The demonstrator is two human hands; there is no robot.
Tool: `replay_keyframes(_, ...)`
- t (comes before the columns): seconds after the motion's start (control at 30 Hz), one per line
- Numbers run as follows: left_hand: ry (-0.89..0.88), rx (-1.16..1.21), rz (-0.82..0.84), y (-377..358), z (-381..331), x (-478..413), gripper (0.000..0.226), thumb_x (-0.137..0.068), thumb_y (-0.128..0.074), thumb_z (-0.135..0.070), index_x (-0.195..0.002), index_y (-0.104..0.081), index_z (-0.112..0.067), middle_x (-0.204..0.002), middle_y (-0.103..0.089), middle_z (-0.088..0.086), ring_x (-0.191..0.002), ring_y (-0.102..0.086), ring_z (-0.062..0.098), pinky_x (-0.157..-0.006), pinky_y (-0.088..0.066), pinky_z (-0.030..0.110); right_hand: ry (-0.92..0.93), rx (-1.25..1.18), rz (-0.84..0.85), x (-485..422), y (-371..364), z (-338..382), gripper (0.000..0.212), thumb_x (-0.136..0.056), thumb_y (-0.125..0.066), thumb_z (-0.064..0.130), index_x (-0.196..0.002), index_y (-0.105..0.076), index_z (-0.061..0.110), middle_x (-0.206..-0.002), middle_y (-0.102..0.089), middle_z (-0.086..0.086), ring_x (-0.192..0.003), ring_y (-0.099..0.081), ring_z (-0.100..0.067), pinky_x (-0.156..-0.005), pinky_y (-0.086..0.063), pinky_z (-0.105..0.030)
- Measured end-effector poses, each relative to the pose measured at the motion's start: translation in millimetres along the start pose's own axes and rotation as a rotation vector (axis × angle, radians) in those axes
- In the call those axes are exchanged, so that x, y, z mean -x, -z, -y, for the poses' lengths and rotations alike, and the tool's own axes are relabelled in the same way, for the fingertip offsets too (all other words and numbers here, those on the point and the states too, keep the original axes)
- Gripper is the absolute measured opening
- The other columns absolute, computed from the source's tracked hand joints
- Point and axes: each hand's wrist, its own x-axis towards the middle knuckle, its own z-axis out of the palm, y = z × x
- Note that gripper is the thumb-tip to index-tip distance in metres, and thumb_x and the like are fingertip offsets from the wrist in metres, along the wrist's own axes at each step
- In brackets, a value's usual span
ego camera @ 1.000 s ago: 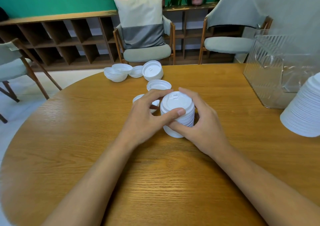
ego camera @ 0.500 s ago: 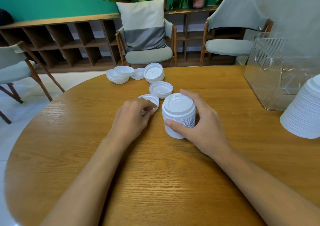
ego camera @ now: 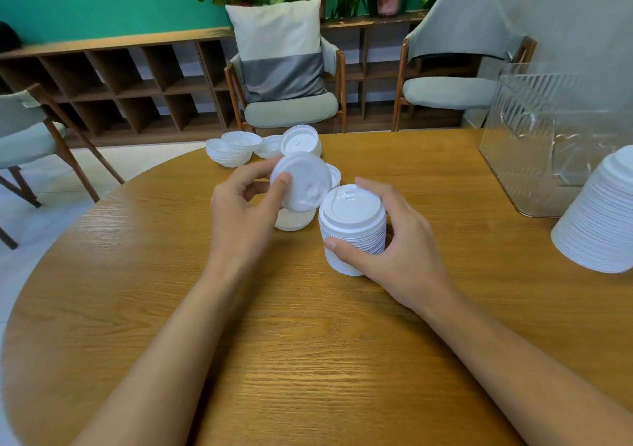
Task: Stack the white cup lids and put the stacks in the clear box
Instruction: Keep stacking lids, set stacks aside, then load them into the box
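Observation:
My right hand (ego camera: pixel 394 240) grips a tall stack of white cup lids (ego camera: pixel 352 226) standing on the round wooden table (ego camera: pixel 308 360). My left hand (ego camera: pixel 245 212) pinches a single white lid (ego camera: pixel 301 183), tilted and raised just left of the stack's top. Another lid (ego camera: pixel 294 221) lies on the table under it, and one more (ego camera: pixel 335 175) sits behind. Several loose lids (ego camera: pixel 263 146) cluster at the table's far edge. The clear box (ego camera: pixel 534 137) stands at the right rear, with a second big lid stack (ego camera: pixel 599 216) in front of it at the right edge.
Two grey chairs (ego camera: pixel 291 106) stand behind the table, one with a cushion, and a third chair (ego camera: pixel 24 134) is at the left. A wooden shelf unit (ego camera: pixel 120 79) with plants runs along the green wall.
My left hand left the stack, reached to a lid lying on the table, and has lifted it tilted beside the stack top. My right hand keeps its hold on the stack.

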Motion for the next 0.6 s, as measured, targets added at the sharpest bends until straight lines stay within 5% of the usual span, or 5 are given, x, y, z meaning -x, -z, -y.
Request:
replay_keyframes(0.2,0.173,0.256,0.060,-0.6,-10.0,2.4,0.026,-0.107,-0.058,-0.019,-0.125,-0.076,-0.011,-0.118,-0.078,0.001,-0.109,-0.073,0.020,-0.077,-0.062,0.033,-0.005,-0.008,0.026,0.4,-0.7,1.4,0.077,-0.076,-0.089,0.048,-0.142,-0.053,0.032,-0.130,-0.056,0.019,-0.122,-0.051,0.008,-0.093,-0.041,-0.007)
replay_keyframes(0.33,0.172,0.228,0.147,-6.8,-13.5,7.2,0.025,-0.106,-0.060,-0.021,-0.125,-0.076,-0.015,-0.116,-0.078,0.001,-0.102,-0.073,0.021,-0.075,-0.062,0.036,0.015,-0.032,0.068,1.5,-1.9,3.9,0.077,-0.079,-0.088,0.046,-0.145,-0.050,0.032,-0.134,-0.057,0.018,-0.125,-0.055,-0.001,-0.099,-0.047,-0.021)
replay_keyframes(0.5,0.035,0.032,0.173,-11.8,-8.6,12.1,0.020,-0.102,-0.065,-0.030,-0.115,-0.079,-0.029,-0.084,-0.065,0.020,-0.072,-0.051,0.014,-0.067,-0.045,0.037,0.008,-0.094,0.090,3.5,-1.9,4.3,0.098,-0.079,-0.088,0.043,-0.155,-0.026,0.050,-0.135,-0.057,0.024,-0.126,-0.056,0.001,-0.099,-0.046,-0.013)
replay_keyframes(0.6,0.014,-0.113,0.202,-14.3,-9.6,15.7,0.021,-0.095,-0.064,-0.040,-0.107,-0.079,-0.032,-0.061,-0.054,-0.006,-0.064,-0.051,0.011,-0.067,-0.050,0.039,0.033,-0.062,0.084,3.6,-2.5,3.6,0.088,-0.081,-0.086,0.044,-0.154,-0.036,0.044,-0.142,-0.054,0.021,-0.131,-0.053,-0.001,-0.103,-0.047,-0.018)
